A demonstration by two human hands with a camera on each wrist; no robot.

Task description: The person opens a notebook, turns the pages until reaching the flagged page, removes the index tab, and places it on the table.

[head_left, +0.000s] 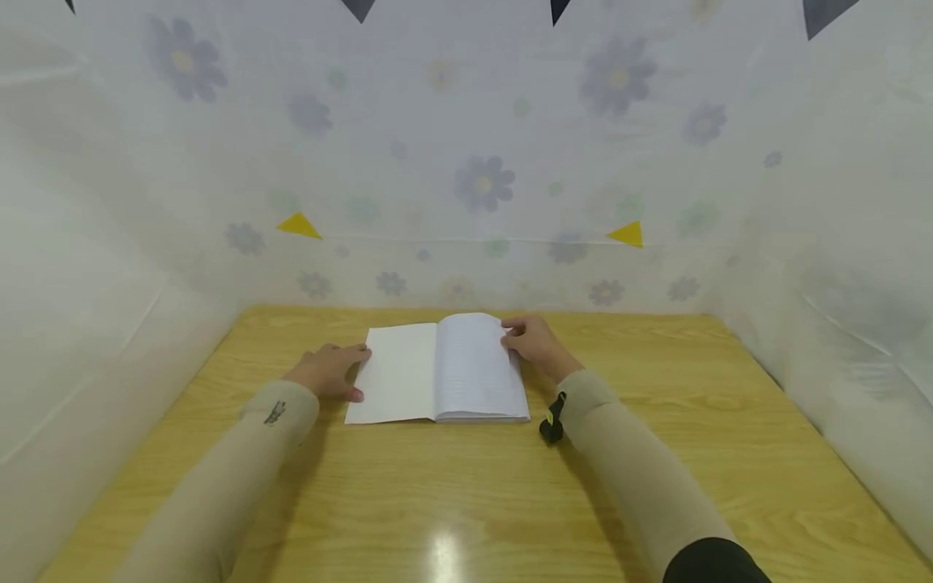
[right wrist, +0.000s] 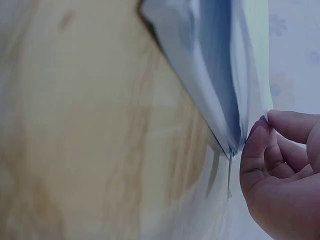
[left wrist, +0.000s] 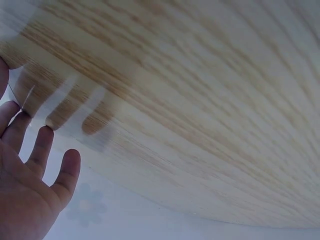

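Book (head_left: 440, 372): thin floppy pages, so our right hand (head_left: 535, 343) pinches the 3 o'clock edge lightly; left hand (head_left: 330, 369) lies flat at 9.

Count on my feed: one book, two hands, one table.
I log one open book (head_left: 440, 369), one left hand (head_left: 330, 370), one right hand (head_left: 535, 343), one wooden table (head_left: 656, 453), two yellow triangles (head_left: 299, 225).
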